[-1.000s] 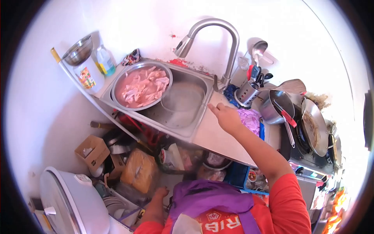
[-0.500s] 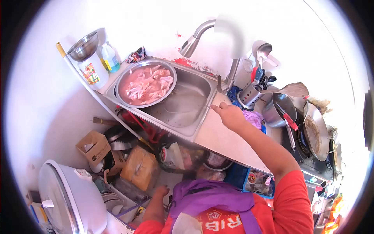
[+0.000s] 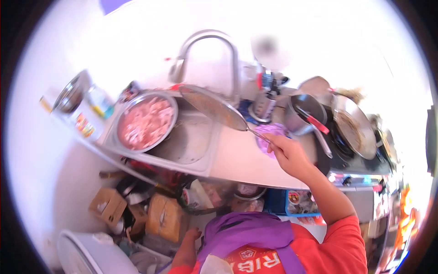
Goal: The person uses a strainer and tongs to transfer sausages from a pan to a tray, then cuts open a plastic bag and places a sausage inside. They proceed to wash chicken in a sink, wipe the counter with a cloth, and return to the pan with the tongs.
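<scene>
My right hand (image 3: 286, 153) is closed round the thin handle of a round, flat metal strainer or skimmer (image 3: 214, 107). The strainer is held up over the back edge of the sink (image 3: 194, 137) and the counter beside it. A metal bowl (image 3: 174, 125) of pinkish liquid and raw meat pieces (image 3: 146, 121) rests over the left part of the sink. Low beside the purple cloth on my body is my left hand (image 3: 194, 234), away from the counter; its fingers look curled, but they are small and blurred.
An arched faucet (image 3: 235, 68) rises behind the sink. Right of it are a utensil holder (image 3: 263, 107), a pot (image 3: 305, 114) and a large pan (image 3: 356, 130). A box (image 3: 108, 208), a yellowish package (image 3: 164, 217) and a large white cooker (image 3: 98, 253) stand below at the left.
My right hand, near the counter beside the sink before, now grips the strainer and is raised. The view has turned, shifting the sink and bowl left. My left hand stays low.
</scene>
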